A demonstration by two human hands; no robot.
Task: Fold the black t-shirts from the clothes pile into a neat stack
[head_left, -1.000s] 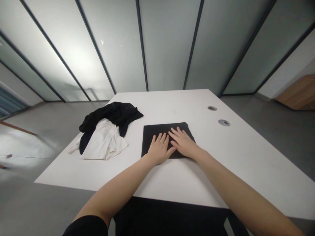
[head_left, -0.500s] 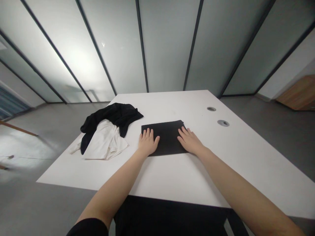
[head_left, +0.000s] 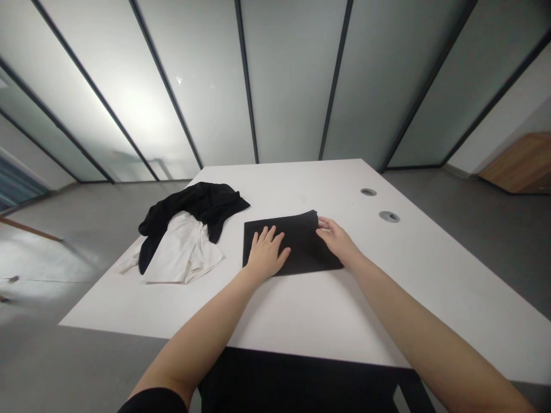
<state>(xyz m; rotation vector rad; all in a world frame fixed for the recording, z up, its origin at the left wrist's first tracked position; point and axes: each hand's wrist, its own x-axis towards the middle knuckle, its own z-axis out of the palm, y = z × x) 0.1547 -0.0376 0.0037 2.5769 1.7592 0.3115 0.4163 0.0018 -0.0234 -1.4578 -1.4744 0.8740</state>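
Observation:
A folded black cloth [head_left: 297, 244] lies flat on the white table [head_left: 301, 315], in front of me. My left hand [head_left: 267, 254] rests on its left half with the fingers spread. My right hand [head_left: 336, 239] sits at the cloth's right edge, its fingers pinching that edge near the far corner, which curls upward. Beside the cloth to the left lies a loose heap of a crumpled black garment [head_left: 193, 205] over a white garment [head_left: 181, 255]. Neither hand touches the heap.
Two round metal grommets [head_left: 379, 202] are set in the table's far right area. Frosted glass panels with dark frames stand beyond the table, and a grey floor surrounds it. A wooden cabinet [head_left: 516, 163] stands at the far right.
My left hand has slid right and further onto the cloth. My right hand has moved to the cloth's edge and lifted the far corner. The cloth now spreads further right.

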